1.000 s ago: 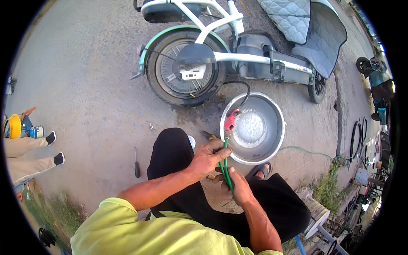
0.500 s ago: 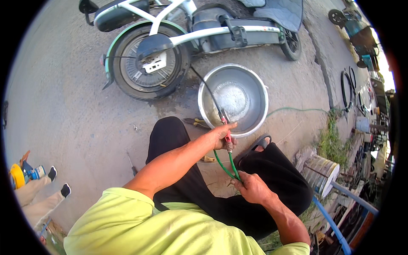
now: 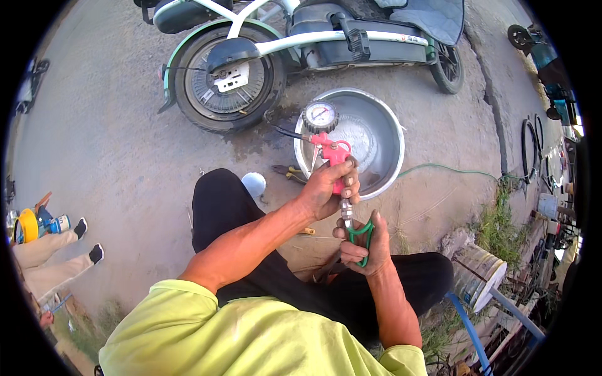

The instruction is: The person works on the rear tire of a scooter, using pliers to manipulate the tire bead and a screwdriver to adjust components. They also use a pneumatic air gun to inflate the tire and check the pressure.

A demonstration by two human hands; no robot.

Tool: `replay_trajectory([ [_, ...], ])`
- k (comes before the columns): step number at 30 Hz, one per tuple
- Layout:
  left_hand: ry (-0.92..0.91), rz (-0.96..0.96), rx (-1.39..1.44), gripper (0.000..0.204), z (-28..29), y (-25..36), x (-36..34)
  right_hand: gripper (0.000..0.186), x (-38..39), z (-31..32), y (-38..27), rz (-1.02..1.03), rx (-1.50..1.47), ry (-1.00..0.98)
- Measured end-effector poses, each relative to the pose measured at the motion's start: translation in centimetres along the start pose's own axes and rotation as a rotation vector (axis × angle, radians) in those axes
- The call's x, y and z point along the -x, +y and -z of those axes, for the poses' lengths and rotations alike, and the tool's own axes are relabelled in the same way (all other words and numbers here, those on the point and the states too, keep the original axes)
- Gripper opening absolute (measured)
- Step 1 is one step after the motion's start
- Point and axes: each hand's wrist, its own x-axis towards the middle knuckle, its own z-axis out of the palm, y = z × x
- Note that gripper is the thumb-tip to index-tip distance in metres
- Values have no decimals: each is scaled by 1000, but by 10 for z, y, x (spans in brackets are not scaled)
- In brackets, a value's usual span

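My left hand (image 3: 331, 188) is wrapped round the handle of a red tire inflator gun (image 3: 332, 152). A round dial gauge (image 3: 320, 116) with a black rim tops the gun, facing up. From its front a short black hose (image 3: 286, 131) runs left toward the scooter's wheel. Below the handle is a silver coupling (image 3: 347, 210) joined to a green air hose (image 3: 366, 235). My right hand (image 3: 368, 243) grips a bent loop of that hose just under the coupling. The gun is held over the near left rim of a metal basin (image 3: 396, 141).
A white electric scooter (image 3: 307, 44) lies on its side, with its wheel (image 3: 233, 88) nearest me. Pliers (image 3: 290, 172) and a small white round thing (image 3: 254, 183) are on the ground. A bucket (image 3: 480, 276) stands right. Another person's legs (image 3: 53, 257) show at left.
The inflator gun has turned and lifted, so its dial gauge now shows. My right hand has moved up the green hose to just below the coupling. A white round thing has come into view.
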Motion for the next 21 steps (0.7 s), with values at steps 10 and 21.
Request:
replay_trajectory([
  [10, -115, -97, -27, 20, -2, -7, -9, 43, -17, 19, -22, -234, -158, -341],
  [21, -119, -128, 88, 28, 20, 4, 0, 33, -29, 3, 1, -79, 132, -417],
])
